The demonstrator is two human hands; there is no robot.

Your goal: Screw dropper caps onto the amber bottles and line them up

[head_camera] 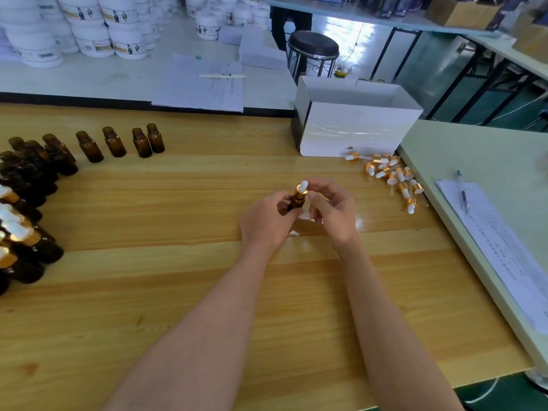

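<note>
My left hand (267, 223) grips a small amber bottle (296, 200) above the middle of the wooden table (178, 292). My right hand (333, 213) pinches the gold dropper cap (302, 188) with its white bulb, seated on the bottle's neck. Several uncapped amber bottles (114, 142) stand at the far left. Capped bottles (23, 238) crowd the left edge. A heap of loose dropper caps (391, 176) lies to the right, near the white box.
An open white cardboard box (355, 132) stands at the back right. A pale side table (489, 161) with papers and a pen (464, 197) adjoins on the right. White tubs (89, 28), papers and a black stool (312, 47) lie beyond.
</note>
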